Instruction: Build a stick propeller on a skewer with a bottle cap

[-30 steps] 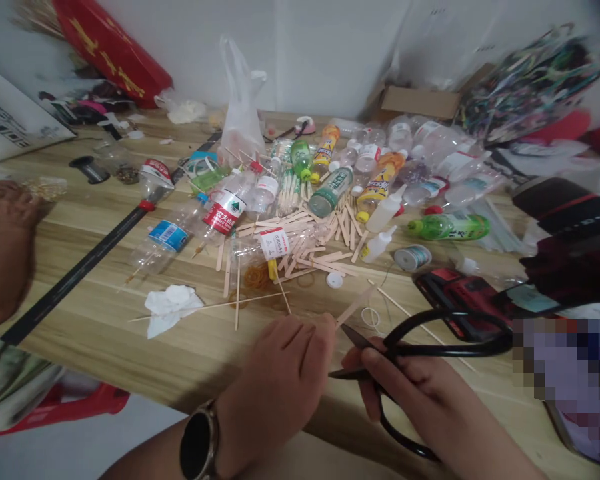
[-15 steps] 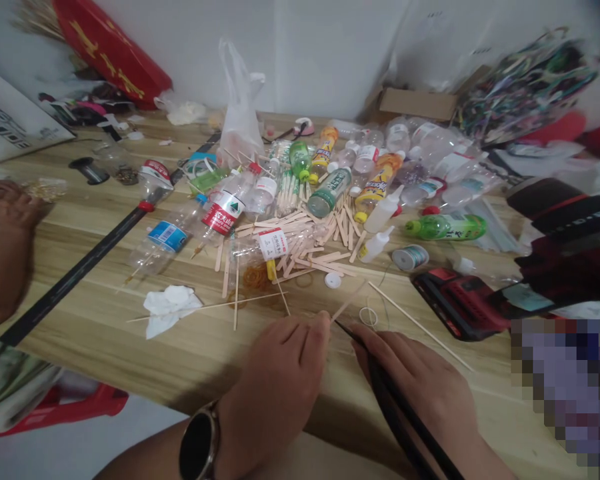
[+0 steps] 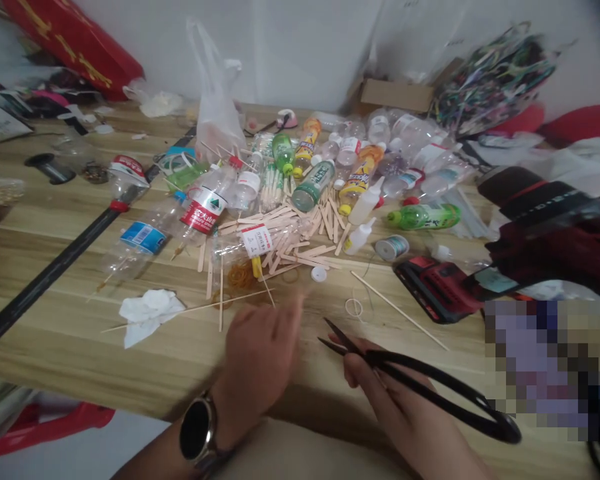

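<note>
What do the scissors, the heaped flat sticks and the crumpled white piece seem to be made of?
Scissors: probably metal, judging by the thin pointed blades; handles black with slight sheen, coating or plastic unclear. Flat sticks: likely bare wood, given their pale tan, matt look. Crumpled white piece: perhaps tissue, matt and softly creased, though thin cloth is possible.

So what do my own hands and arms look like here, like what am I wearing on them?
Your left hand is ungloved, and on its wrist is a watch with a round black face and a shiny metallic rim; its strap is hard to make out. Your right hand is ungloved too. No sleeves show on either visible forearm.
</note>
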Available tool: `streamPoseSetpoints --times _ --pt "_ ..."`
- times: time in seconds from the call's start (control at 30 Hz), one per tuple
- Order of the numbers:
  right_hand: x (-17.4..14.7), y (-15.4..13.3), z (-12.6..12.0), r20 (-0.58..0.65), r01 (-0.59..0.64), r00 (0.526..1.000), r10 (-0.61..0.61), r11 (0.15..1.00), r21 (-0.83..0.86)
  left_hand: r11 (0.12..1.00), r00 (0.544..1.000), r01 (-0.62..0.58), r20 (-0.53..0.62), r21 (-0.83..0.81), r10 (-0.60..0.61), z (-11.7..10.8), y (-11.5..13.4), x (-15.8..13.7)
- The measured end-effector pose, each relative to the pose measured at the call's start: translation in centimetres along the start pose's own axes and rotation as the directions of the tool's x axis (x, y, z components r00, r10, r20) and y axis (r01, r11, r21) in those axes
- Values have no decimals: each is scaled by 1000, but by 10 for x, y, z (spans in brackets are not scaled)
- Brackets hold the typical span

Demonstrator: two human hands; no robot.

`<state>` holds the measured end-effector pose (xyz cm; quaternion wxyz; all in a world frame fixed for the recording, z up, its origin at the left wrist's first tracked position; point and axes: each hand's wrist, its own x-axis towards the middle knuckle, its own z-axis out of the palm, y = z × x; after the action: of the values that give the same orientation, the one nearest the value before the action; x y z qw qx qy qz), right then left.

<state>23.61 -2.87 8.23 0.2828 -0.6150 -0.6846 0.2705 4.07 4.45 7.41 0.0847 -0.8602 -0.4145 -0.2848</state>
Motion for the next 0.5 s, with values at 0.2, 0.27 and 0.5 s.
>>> streamPoseSetpoints --times 0.2,0.27,0.5 --pt "-13 45 -17 -47 128 984 -170 875 -466 896 929 371 95 -244 -359 -11 -16 6" --pt "-15 70 -25 -27 163 974 -224 783 -600 811 892 450 240 -374 -383 -13 -12 4" --pt "-18 119 -51 117 243 966 -231 653 -717 604 761 632 536 -485 -365 -9 5 -6"
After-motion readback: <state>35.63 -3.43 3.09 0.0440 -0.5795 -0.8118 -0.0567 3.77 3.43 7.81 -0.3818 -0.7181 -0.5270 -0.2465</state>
